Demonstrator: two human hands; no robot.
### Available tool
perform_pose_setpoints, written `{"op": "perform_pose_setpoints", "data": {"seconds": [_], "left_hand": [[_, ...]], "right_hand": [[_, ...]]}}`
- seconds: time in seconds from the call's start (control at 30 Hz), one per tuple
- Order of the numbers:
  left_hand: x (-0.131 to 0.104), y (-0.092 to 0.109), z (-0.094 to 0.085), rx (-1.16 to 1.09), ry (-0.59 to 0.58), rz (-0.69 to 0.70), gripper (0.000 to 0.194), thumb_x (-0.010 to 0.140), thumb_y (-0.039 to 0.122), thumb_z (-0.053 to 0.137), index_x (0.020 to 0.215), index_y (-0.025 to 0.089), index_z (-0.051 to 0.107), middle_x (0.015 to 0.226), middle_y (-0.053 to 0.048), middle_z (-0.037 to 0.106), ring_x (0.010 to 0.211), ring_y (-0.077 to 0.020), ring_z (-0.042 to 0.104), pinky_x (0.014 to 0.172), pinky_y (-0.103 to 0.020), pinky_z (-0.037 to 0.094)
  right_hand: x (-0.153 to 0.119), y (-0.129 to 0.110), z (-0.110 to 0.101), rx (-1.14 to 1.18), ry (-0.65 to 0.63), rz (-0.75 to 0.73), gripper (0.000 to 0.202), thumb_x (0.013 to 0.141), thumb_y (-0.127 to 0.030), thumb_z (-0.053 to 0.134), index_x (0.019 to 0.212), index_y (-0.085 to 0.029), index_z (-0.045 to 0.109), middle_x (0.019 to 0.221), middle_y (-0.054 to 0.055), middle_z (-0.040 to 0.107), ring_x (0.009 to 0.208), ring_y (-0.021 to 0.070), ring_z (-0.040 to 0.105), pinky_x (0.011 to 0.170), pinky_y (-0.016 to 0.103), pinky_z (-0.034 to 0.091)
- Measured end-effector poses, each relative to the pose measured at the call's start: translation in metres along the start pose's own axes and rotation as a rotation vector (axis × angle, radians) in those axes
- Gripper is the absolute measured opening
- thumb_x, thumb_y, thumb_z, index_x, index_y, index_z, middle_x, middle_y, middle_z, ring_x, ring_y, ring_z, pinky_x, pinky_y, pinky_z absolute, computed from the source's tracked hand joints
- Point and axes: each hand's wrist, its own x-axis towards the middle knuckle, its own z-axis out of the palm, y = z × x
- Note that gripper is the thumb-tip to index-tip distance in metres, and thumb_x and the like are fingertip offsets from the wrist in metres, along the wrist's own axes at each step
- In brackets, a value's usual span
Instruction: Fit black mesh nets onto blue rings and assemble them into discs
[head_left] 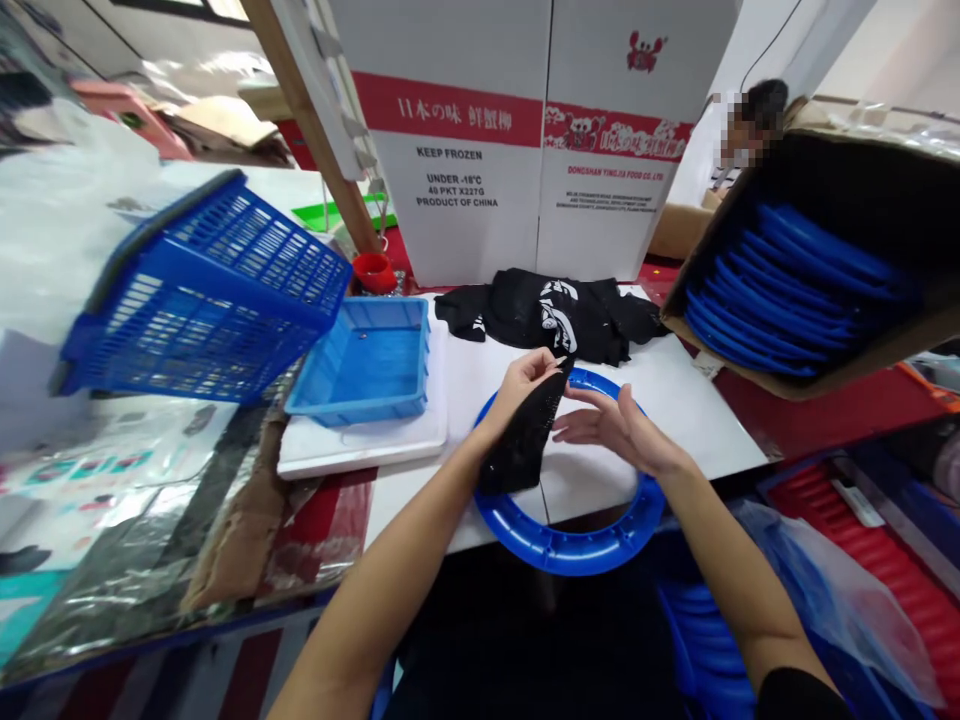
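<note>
White surface (697, 410) beneath a printed carton (480, 235), blue ring (570, 555) at its near edge.
Left hand (525, 382): narrow grip pinching black cloth (529, 430) by its top, long axis slanting down-left across the ring's left rim; right hand (626, 430), wide and empty, sits just right of it, contact unclear.

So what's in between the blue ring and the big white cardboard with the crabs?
In the head view, a heap of black fabric with white lettering lies between the blue ring and the white cardboard.
</note>
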Motion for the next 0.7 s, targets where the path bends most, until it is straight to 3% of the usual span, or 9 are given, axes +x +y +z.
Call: {"op": "perform_pose_setpoints", "data": {"seconds": [0.1, 0.17, 0.27, 0.4, 0.6, 0.7], "left_hand": [[-0.010, 0.002, 0.012, 0.295, 0.030, 0.187, 0.021, 0.086, 0.034, 0.068, 0.080, 0.022, 0.053, 0.079, 0.002, 0.061, 0.077, -0.0152, 0.058, 0.076, -0.029, 0.049], [-0.016, 0.004, 0.019, 0.315, -0.011, 0.223, 0.017, 0.086, 0.031, 0.071, 0.092, 0.022, 0.058, 0.090, 0.000, 0.065, 0.089, -0.0171, 0.062, 0.082, -0.029, 0.050], [-0.018, 0.007, 0.021, 0.123, -0.019, 0.160, 0.028, 0.087, 0.030, 0.072, 0.109, 0.023, 0.057, 0.092, 0.001, 0.062, 0.083, -0.0149, 0.062, 0.072, -0.026, 0.048], [-0.010, 0.007, 0.012, -0.077, 0.064, 0.028, 0.033, 0.089, 0.033, 0.072, 0.115, 0.023, 0.055, 0.086, 0.003, 0.056, 0.066, -0.0101, 0.051, 0.060, -0.023, 0.040], [-0.001, 0.005, -0.008, 0.205, -0.033, -0.097, 0.030, 0.084, 0.022, 0.073, 0.113, 0.019, 0.062, 0.102, -0.004, 0.065, 0.089, -0.0173, 0.063, 0.081, -0.031, 0.053], [-0.003, 0.007, -0.014, 0.311, -0.190, -0.206, 0.042, 0.080, 0.021, 0.074, 0.120, 0.020, 0.061, 0.107, -0.005, 0.065, 0.075, -0.0153, 0.063, 0.068, -0.031, 0.054]], "right_hand": [[-0.007, 0.006, 0.021, 0.087, 0.081, -0.001, 0.087, 0.089, -0.092, 0.047, 0.151, -0.032, 0.057, 0.125, 0.011, 0.078, 0.117, 0.0323, 0.074, 0.108, 0.055, 0.055], [-0.008, 0.005, 0.027, -0.040, 0.202, -0.078, 0.070, 0.090, -0.073, 0.069, 0.147, -0.034, 0.061, 0.134, 0.009, 0.074, 0.128, 0.0319, 0.068, 0.111, 0.051, 0.053], [-0.011, -0.001, 0.021, -0.310, 0.378, -0.149, 0.053, 0.083, -0.047, 0.086, 0.132, -0.031, 0.071, 0.129, 0.005, 0.076, 0.126, 0.0315, 0.066, 0.112, 0.048, 0.052], [-0.022, -0.014, 0.001, -0.365, 0.382, -0.064, 0.033, 0.082, -0.044, 0.084, 0.108, -0.023, 0.078, 0.105, 0.005, 0.080, 0.100, 0.0285, 0.072, 0.094, 0.046, 0.058], [-0.033, -0.027, -0.025, -0.381, 0.433, -0.033, 0.035, 0.075, -0.044, 0.087, 0.099, -0.020, 0.076, 0.096, 0.004, 0.079, 0.090, 0.0238, 0.071, 0.086, 0.040, 0.057], [-0.029, -0.035, -0.041, -0.596, 0.433, -0.072, 0.025, 0.079, -0.037, 0.080, 0.097, -0.020, 0.075, 0.093, 0.005, 0.077, 0.087, 0.0235, 0.069, 0.082, 0.038, 0.056]]}}
